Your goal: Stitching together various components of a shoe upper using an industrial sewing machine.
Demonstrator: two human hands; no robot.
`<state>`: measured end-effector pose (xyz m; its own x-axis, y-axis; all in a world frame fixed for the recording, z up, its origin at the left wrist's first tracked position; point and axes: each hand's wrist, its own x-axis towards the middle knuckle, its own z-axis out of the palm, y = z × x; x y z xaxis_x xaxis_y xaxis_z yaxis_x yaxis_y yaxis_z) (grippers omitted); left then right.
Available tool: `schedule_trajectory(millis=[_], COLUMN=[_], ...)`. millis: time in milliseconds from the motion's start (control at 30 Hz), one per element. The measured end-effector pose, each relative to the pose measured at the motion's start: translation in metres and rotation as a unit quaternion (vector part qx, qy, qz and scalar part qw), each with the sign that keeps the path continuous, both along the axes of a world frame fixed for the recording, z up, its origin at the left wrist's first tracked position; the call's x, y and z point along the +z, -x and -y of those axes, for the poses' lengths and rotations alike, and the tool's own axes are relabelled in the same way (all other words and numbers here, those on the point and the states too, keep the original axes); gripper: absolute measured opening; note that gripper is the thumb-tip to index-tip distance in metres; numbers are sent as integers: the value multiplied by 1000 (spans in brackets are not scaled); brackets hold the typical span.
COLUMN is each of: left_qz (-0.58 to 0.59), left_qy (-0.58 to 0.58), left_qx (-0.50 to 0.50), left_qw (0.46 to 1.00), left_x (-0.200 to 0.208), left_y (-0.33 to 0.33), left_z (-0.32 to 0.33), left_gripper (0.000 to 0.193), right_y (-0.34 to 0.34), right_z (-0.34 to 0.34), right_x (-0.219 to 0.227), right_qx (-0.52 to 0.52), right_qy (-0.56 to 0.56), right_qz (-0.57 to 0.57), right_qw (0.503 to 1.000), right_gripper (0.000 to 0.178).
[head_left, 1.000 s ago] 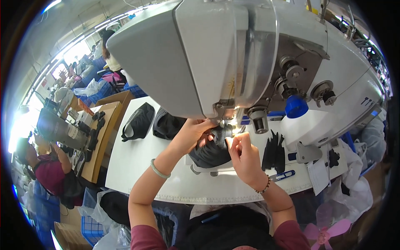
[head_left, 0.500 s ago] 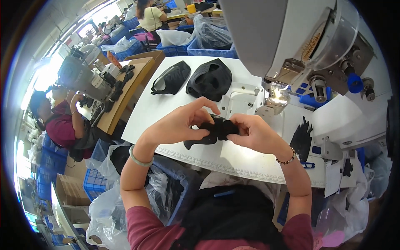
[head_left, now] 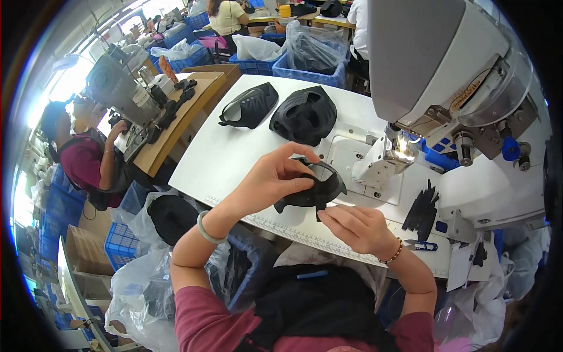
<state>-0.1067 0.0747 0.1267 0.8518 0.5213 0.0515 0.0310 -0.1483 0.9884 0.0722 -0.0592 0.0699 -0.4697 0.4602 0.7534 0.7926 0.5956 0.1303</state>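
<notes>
My left hand [head_left: 274,180] grips a black shoe-upper piece [head_left: 316,190] from above, just over the front of the white sewing table [head_left: 217,152]. My right hand [head_left: 355,226] pinches the same piece's lower edge from below. A bracelet sits on each wrist. The piece hangs in front of the needle area [head_left: 387,158] of a large grey-white sewing machine [head_left: 463,88], to the left of it and not under it.
Two black shoe uppers [head_left: 249,105] [head_left: 305,114] lie at the table's far side. Black cut pieces [head_left: 425,205] and small blue snips [head_left: 423,245] lie at right. Another person [head_left: 88,158] sews at a wooden table at left. Blue crates and plastic bags surround the floor.
The black piece has come away from under the machine's needle toward me. My view has pulled back and down, and both hands now hold the piece spread out lower over the table.
</notes>
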Motion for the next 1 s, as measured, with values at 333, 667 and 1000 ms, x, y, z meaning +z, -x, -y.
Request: schedule_trajectory(millis=[333, 667, 1000], left_qz=[11, -344, -48], left_qy=[-22, -339, -184], left_qx=[0, 106, 449], left_qw=[1000, 869, 873], left_x=[-19, -89, -118], left_y=[14, 48, 84], left_z=[13, 26, -36], left_gripper=[30, 49, 18], right_y=[27, 72, 1], right_z=[6, -1, -6], right_x=[15, -62, -69], right_qx=[1, 117, 75], right_qy=[244, 278, 281], right_qz=[-443, -81, -144], right_qw=[862, 950, 946], right_gripper=[26, 30, 24])
